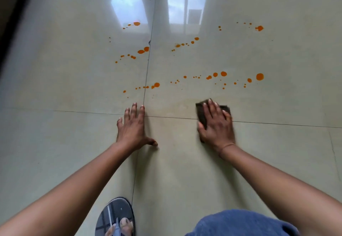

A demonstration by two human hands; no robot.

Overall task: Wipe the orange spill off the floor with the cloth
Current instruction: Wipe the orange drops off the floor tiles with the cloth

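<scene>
Right hand (pixel 216 124) flat on dark cloth (pixel 200 113), fingers (pixel 212 107) straight, pressing it to floor (pixel 74 124). Left hand (pixel 132 126) splayed flat beside. Orange spill (pixel 214 74) just beyond fingertips.

The dark cloth (pixel 200 112) lies flat on the pale tiled floor (pixel 277 152) under your right hand (pixel 216 124). The orange spill (pixel 223 74), in scattered round drops, lies just beyond your fingertips and spreads farther out and to the left.
</scene>
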